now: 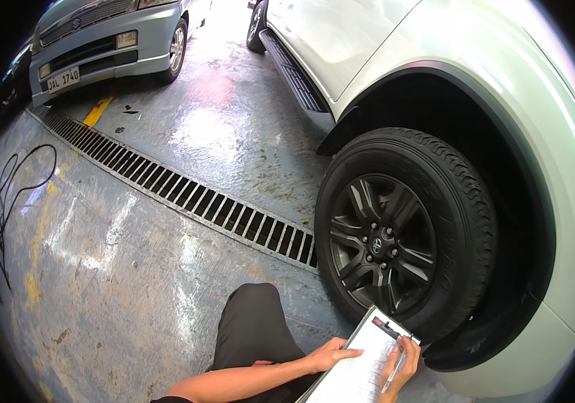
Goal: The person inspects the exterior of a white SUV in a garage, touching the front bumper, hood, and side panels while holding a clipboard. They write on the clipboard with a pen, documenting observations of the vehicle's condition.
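A clipboard with a white printed sheet under its black clip rests tilted near my lap. My left hand grips its left edge, thumb lying on the paper. In my right hand is a pen, pinched between the fingers and slanting down, its tip at the sheet. Just beyond the clipboard stands a car wheel with a dark multi-spoke rim and a black tyre, under the arch of a white vehicle. Neither hand touches the wheel.
A metal floor grate runs diagonally from the far left to the tyre. A grey-blue van is parked at the back left. A black hose or cable lies coiled on the left. My bent knee is beside the clipboard.
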`<state>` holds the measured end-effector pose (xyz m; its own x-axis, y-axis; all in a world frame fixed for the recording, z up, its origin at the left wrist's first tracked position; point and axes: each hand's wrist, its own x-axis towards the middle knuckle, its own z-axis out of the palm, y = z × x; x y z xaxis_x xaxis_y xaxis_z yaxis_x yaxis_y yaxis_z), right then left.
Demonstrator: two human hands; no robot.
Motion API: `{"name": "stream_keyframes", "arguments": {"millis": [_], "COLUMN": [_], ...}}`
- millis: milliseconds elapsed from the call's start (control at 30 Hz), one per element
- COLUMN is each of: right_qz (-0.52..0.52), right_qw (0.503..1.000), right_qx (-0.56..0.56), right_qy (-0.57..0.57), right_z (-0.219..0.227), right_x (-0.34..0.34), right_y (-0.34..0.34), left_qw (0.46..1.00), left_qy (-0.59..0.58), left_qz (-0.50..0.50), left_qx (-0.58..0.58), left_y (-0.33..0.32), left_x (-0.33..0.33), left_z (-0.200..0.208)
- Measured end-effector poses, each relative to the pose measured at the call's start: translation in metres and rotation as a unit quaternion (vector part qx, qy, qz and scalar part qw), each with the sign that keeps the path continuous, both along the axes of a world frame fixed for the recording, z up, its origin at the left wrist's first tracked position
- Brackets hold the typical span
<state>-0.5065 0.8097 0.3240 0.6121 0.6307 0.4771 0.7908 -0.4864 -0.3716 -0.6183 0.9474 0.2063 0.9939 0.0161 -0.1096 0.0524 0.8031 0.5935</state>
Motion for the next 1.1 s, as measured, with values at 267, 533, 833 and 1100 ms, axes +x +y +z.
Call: {"name": "stream_keyframes", "arguments": {"millis": [267, 533, 833, 1100], "right_qz": [0.013, 0.027, 0.003, -0.022], "right_qw": [1.000, 0.989, 0.968, 0.943], "right_qx": [0.021, 0.079, 0.141, 0.202], "right_qy": [0.010, 0.123, 0.206, 0.263], "right_z": [0.010, -0.022, -0.021, -0.029], "right_x": [-0.020, -0.026, -0.020, -0.020], "right_y": [0.013, -0.008, -0.029, -0.045], "left_qw": [0.999, 0.996, 0.988, 0.987], "left_qy": [-0.003, -0.032, -0.036, -0.044], "left_qz": [-0.014, -0.086, -0.147, -0.133], "left_qx": [-0.049, -0.010, 0.013, 0.075], "left_y": [-0.011, -0.017, -0.010, -0.016], "left_x": [0.005, 0.010, 0.011, 0.013], "left_z": [-0.008, -0.023, -0.013, -0.012]}}
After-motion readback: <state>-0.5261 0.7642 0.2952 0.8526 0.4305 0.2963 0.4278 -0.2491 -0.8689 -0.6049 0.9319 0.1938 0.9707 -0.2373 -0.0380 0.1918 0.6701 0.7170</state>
